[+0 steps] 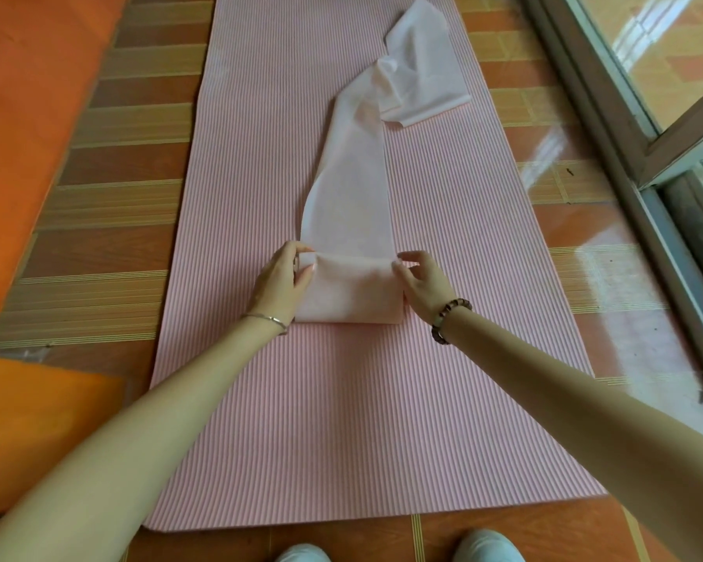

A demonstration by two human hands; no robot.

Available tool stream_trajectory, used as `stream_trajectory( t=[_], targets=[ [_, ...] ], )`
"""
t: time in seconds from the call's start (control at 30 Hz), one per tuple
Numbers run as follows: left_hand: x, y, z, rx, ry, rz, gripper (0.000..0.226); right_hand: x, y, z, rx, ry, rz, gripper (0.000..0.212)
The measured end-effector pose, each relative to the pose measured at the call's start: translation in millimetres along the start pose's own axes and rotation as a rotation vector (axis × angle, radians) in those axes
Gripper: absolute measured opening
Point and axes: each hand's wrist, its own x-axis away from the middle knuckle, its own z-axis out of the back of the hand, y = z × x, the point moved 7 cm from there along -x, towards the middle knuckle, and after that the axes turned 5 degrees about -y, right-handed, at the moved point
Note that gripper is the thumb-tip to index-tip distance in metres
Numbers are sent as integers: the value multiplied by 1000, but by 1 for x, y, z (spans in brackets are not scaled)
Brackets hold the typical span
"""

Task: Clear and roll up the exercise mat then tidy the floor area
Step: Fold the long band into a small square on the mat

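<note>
Pink ribbed exercise mat (pixel 362 419) lies flat on the tiled floor (pixel 110 204), unrolled. A pale pink stretch band (pixel 354 196) runs along its middle, far end crumpled near the mat's far right edge. The near end is folded over into a flat wad. My left hand (pixel 285 277) grips the wad's left end, fingers curled round it. My right hand (pixel 425 281) pinches the right end between thumb and fingertips. Orange mat (pixel 25 115) beyond the left edge; window frame (pixel 609 127) to the right.

Flat pink ribbed mat (pixel 358 419); half-folded band (pixel 350 196)
</note>
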Motion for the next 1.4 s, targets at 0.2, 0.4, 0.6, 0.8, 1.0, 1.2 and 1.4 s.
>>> stream_trajectory(
  t=[0.2,0.4,0.6,0.8,1.0,1.2,1.4],
  targets=[
    [1,-11,-4,-1,-18,-39,46,7,-1,6,50,31,151,45],
    [40,-8,2,-163,-71,-304,43,40,6,-9,442,-37,470,45],
    [52,-12,-12,-345,-153,-410,41,41,-4,-21,707,-25,580,35],
    [39,3,-9,-446,-99,-399,12,31,-19,-21,807,30,697,7],
    [68,12,2,-187,-112,-310,28,66,-16,-8,672,-9,622,21],
    [70,28,9,-47,28,-246,16,64,-21,8,460,43,559,14],
    [13,14,0,-26,75,-117,9,3,-22,10,385,86,383,20]
  ],
)
